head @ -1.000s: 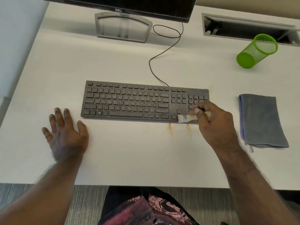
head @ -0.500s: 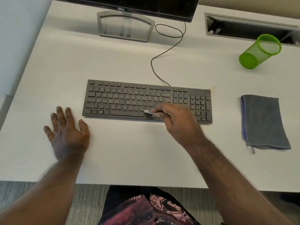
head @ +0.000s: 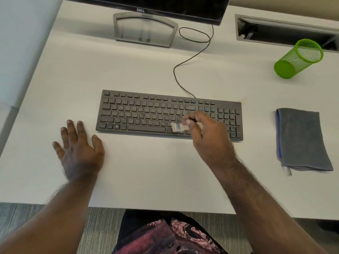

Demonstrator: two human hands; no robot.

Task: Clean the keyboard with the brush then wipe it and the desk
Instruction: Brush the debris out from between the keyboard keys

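Observation:
A black keyboard point(head: 146, 112) lies across the middle of the white desk point(head: 146, 171). My right hand point(head: 209, 138) grips a small pale brush point(head: 177, 127) by its handle, bristles pointing left over the bottom key rows to the right of the space bar. The hand covers the arrow keys and part of the handle. My left hand point(head: 78, 151) rests flat on the desk, fingers spread, just left of the keyboard's near corner. A folded grey cloth point(head: 302, 140) with a blue edge lies on the desk to the right of the keyboard.
A monitor point(head: 156, 6) on a grey stand point(head: 145, 29) is at the back, with the keyboard cable point(head: 185, 65) looping toward it. A green mesh cup point(head: 298, 58) lies tipped at the back right, before an open cable tray point(head: 286, 32). The desk's front edge runs just before my lap.
My right hand swept the brush left along the bottom key rows from the right end, then came back a little to the right. The left hand stayed flat on the desk.

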